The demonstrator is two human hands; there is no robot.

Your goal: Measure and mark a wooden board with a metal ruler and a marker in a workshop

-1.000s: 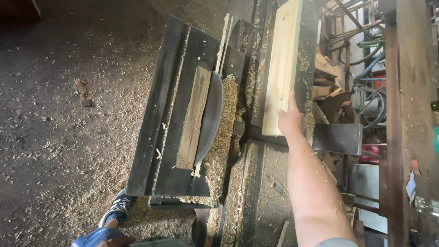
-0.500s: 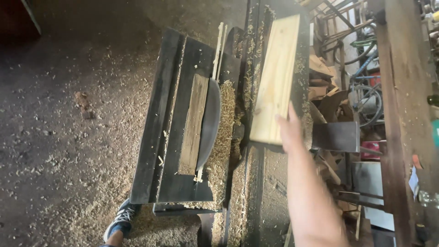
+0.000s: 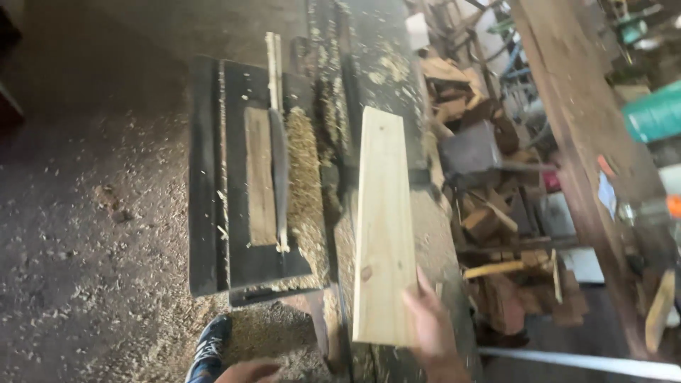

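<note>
Our saw table (image 3: 213, 177) stands left of our fingers, sawdust piled by its blade (image 3: 280, 170). The pale plank (image 3: 384, 227) lies ahead, its near end clamped by our right hand (image 3: 433, 330). Our left hand (image 3: 248, 371) shows barely; grip unclear.

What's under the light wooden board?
The pale board lies on a dark, sawdust-strewn bench, the right hand on its near end. What the board covers is hidden.

Sawdust-strewn dirt floor (image 3: 78, 234) — dim light, heavy wooden beam (image 3: 567, 128), offcut pile (image 3: 496, 234) at right.
</note>
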